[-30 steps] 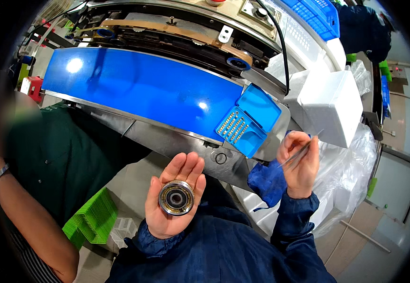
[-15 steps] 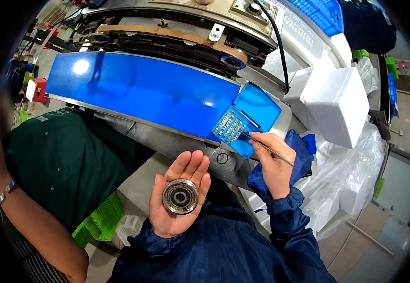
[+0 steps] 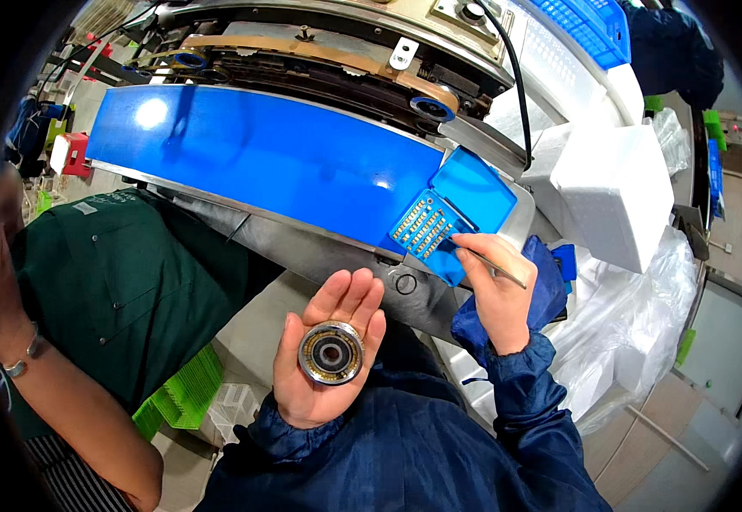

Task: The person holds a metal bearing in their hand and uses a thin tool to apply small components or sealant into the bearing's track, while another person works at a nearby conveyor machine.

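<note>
On the upturned palm of my left hand point(image 3: 302, 403) rests a round bearing point(image 3: 331, 352), with a shiny metal rim, a ring of small gold-coloured pieces and a dark centre. The fingers lie stretched beneath it. My right hand point(image 3: 504, 300) pinches slim metal tweezers point(image 3: 500, 270) between thumb and fingers. Their tips are over a blue plastic case point(image 3: 450, 267) holding rows of small gold-coloured pieces point(image 3: 421, 224); whether they grip a piece is too small to tell. The case's lid point(image 3: 480, 193) is hinged back. The case stands at the right end of a blue belt point(image 3: 260, 141).
A machine point(image 3: 302, 55) with a tan band runs behind the belt. White foam boxes point(image 3: 614, 192) and clear plastic sheeting point(image 3: 635, 328) lie at the right. A co-worker in a green garment point(image 3: 123, 282) is at my left. Green crates point(image 3: 187, 388) stand below.
The whole view has shifted slightly, so everything sits a little further right. The bearing stays on my left palm, and the tweezers stay over the case.
</note>
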Motion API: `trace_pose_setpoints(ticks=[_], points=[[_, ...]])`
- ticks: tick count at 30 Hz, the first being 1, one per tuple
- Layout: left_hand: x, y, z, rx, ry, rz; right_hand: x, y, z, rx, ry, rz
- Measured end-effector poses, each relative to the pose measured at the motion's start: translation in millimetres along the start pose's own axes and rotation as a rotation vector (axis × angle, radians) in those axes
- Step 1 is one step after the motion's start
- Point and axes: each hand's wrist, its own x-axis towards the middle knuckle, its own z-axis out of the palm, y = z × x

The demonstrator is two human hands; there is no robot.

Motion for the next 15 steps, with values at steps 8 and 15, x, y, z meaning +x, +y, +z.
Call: trace_pose_setpoints(ticks=[8, 15], points=[[10.4, -4.5, -0.5, -0.047, 0.041, -0.06, -4.8, -15.4, -14.0, 0.378, 0.087, 0.249], [19.4, -22.3, 25.7, -0.028, 0.101, -0.203, -25.5, -43.9, -27.5, 1.088, 0.092, 0.261]])
